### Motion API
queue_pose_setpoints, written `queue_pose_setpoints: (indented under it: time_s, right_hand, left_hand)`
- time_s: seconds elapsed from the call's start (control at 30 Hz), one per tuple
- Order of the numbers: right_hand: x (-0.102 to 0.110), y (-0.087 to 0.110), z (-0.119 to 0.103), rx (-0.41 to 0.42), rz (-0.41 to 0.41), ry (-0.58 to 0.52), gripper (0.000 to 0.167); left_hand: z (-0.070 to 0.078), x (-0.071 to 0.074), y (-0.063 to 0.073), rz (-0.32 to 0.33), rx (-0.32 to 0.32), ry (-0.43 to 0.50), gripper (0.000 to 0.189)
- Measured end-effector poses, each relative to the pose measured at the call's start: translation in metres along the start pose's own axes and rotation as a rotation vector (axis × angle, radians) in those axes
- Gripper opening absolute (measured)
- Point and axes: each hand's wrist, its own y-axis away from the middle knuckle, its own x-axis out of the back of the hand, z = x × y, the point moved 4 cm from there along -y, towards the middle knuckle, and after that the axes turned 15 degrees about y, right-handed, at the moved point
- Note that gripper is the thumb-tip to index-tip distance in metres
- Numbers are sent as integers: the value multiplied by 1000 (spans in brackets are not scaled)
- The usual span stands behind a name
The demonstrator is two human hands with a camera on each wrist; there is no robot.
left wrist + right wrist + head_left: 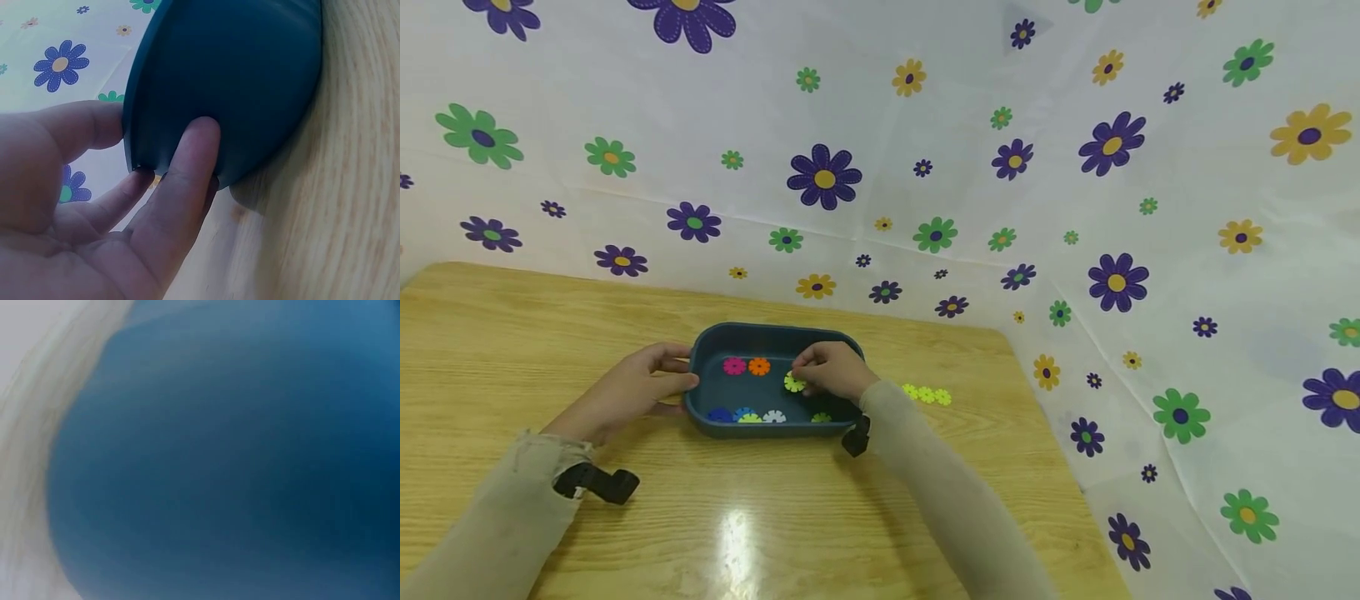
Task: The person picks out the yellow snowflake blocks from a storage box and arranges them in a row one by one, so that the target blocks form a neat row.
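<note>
Nearby, on a wood-grain counter (805, 500), a white flower-shaped disc (774, 417) is seen by the near wall of a dark-blue rounded tray (745, 431), held at its left end in the left hand's (636, 387) grip. Inside the tray, a yellow-green flower-shaped disc (792, 383) is pinched by the right hand (835, 369). Beyond, white flower-printed cloth (880, 192) is seen.

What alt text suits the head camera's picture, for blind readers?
A person's right hand pinches a yellow-green, flower-shaped disc inside a dark blue, rounded rectangular tray, whose left end the left hand grips. Other coloured discs lie in the tray; bright yellow ones line up to its right on a light wooden table.
</note>
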Motion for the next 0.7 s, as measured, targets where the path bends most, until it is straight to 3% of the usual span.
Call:
queue_pose_setpoints:
  time_s: [0.17, 0.3, 0.47, 0.7]
  right_hand:
    - [22, 12, 1, 32, 19, 19, 20]
    - [47, 20, 12, -9, 82, -44, 21]
    - [81, 33, 41, -58, 119, -157, 16]
    - [126, 66, 103, -183, 200, -81, 24]
  left_hand:
    - [-2, 0, -1, 0, 13, 3, 55]
    - [-1, 1, 0, -1, 24, 1, 50]
    - [0, 0, 1, 0, 33, 8, 51]
    - [2, 0, 1, -2, 26, 25, 65]
